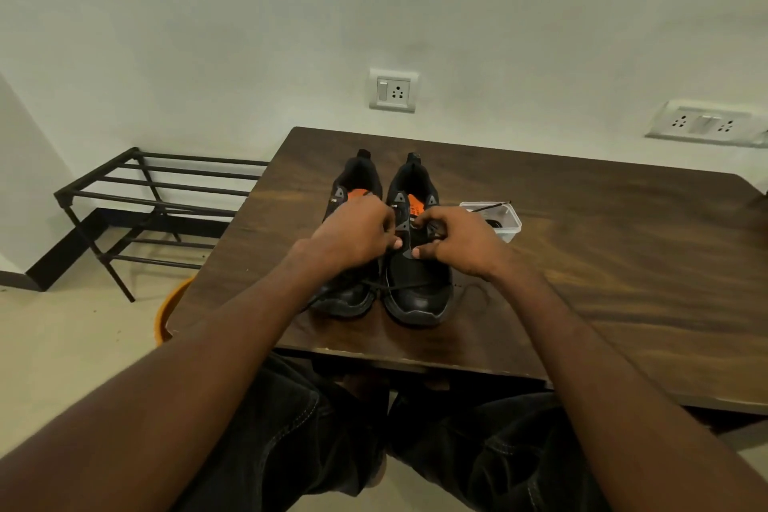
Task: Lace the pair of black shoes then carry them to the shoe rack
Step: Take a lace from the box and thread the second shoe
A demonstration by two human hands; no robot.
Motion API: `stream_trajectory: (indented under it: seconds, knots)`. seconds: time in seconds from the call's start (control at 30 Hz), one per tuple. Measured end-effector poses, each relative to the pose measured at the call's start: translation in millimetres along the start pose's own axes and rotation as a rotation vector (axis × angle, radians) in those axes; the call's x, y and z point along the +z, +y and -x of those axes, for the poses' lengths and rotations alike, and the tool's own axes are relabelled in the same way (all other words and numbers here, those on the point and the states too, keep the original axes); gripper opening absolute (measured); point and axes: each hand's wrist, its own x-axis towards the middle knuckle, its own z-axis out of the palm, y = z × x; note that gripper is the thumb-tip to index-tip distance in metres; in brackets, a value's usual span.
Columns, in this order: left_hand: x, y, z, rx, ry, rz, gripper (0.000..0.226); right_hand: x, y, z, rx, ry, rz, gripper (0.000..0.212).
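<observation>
Two black shoes with orange insoles stand side by side on the dark wooden table, toes toward me. My left hand hovers over the left shoe and pinches a black lace at the inner edge of the right shoe. My right hand grips the right shoe's eyelet area, thumb pressed on its tongue. The lace trails across both toe caps. Much of the left shoe is hidden under my left hand.
A clear plastic box holding another black lace sits just right of the shoes. An empty black metal shoe rack stands on the floor left of the table. An orange bucket rim shows below the table's left edge.
</observation>
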Motion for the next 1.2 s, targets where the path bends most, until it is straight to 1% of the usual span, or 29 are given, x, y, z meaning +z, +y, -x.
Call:
stream_trajectory:
  seconds: [0.03,0.07,0.1,0.17,0.2,0.27,0.3,0.33,0.37,0.4,0.43,0.47,0.5,0.57,0.63,0.67,0.7,0.73,0.8,0.83,0.87,0.9,0.97,1.07,1.13,1.2]
  knots:
    - [1.1,0.4,-0.3,0.012,-0.001,-0.040,0.010,-0.4,0.2,0.4,0.001,-0.004,0.003,0.058]
    - [0.8,0.3,-1.0,0.025,0.021,-0.024,0.010,-0.2,0.5,1.0,0.002,-0.006,0.005,0.059]
    - [0.1,0.0,-2.6,0.028,0.050,0.054,0.011,0.2,1.1,1.3,0.003,-0.004,0.005,0.060]
    - [-5.9,5.0,-3.1,0.025,0.132,0.325,0.015,0.6,2.7,1.4,0.000,0.008,0.007,0.062]
    - [-11.5,9.9,-2.9,0.028,0.195,0.514,0.017,0.2,3.1,1.3,0.001,0.010,0.008,0.061]
    - [-22.7,19.8,-3.3,0.007,0.323,0.966,0.021,-1.0,3.0,1.5,0.010,0.003,0.006,0.060]
    - [-25.7,22.6,-3.9,-0.008,0.369,1.088,0.021,-1.4,2.9,0.9,0.007,0.001,0.010,0.060]
    - [-27.6,24.9,-3.9,-0.022,0.408,1.059,0.017,-1.2,3.3,0.5,0.002,0.003,0.016,0.061]
    - [-26.5,23.8,-4.6,-0.030,0.428,0.879,0.011,-1.0,3.7,-0.2,-0.002,0.008,0.018,0.061]
    - [-21.4,20.0,-5.8,-0.028,0.404,0.646,0.009,-0.6,4.2,-0.7,-0.006,0.011,0.018,0.060]
    - [-14.6,15.2,-5.8,-0.027,0.331,0.430,0.016,0.2,4.3,-1.6,-0.008,0.010,0.017,0.060]
    - [-7.8,11.5,-5.6,-0.021,0.226,0.276,0.022,0.7,4.6,-2.2,-0.013,0.006,0.017,0.060]
    - [-2.1,8.9,-5.0,-0.013,0.129,0.172,0.021,1.2,4.5,-3.0,-0.017,0.002,0.021,0.060]
    - [6.3,5.2,-4.2,-0.018,0.027,0.053,0.018,1.4,4.6,-3.6,-0.017,0.001,0.030,0.060]
    - [8.5,4.2,-4.5,-0.019,0.027,0.048,0.021,1.9,5.3,-3.2,-0.010,0.000,0.025,0.060]
    - [6.9,5.8,-4.9,-0.023,0.061,0.101,0.019,2.1,6.0,-3.1,-0.009,-0.003,0.018,0.060]
    - [3.3,8.4,-5.5,-0.029,0.123,0.208,0.015,2.3,6.1,-3.0,-0.008,-0.009,0.008,0.060]
    - [-2.0,12.3,-6.3,-0.044,0.206,0.374,0.012,2.1,6.0,-2.7,-0.004,-0.015,0.000,0.058]
    - [-16.1,20.1,-6.9,-0.084,0.341,0.852,0.013,1.3,6.3,-2.4,0.004,-0.021,-0.010,0.054]
    - [-19.5,22.0,-8.6,-0.094,0.366,1.021,0.016,1.2,7.1,-2.3,0.007,-0.021,-0.013,0.053]
    - [-21.1,24.1,-9.1,-0.098,0.382,1.062,0.017,0.8,7.2,-2.2,0.004,-0.022,-0.014,0.052]
    - [-20.0,25.7,-8.5,-0.103,0.394,0.982,0.015,0.3,7.3,-1.7,0.002,-0.024,-0.016,0.051]
    - [-11.1,23.3,-8.3,-0.103,0.387,0.678,0.012,-0.2,5.9,-1.1,-0.007,-0.037,-0.012,0.048]
    - [2.3,14.5,-10.3,-0.063,0.258,0.323,0.039,-1.9,5.0,0.8,-0.023,-0.066,0.026,0.046]
    - [5.9,12.1,-10.5,-0.052,0.177,0.212,0.051,-4.0,6.3,1.5,-0.025,-0.072,0.058,0.047]
    - [5.9,10.5,-10.4,-0.060,0.129,0.198,0.061,-4.9,7.4,1.6,-0.028,-0.071,0.079,0.047]
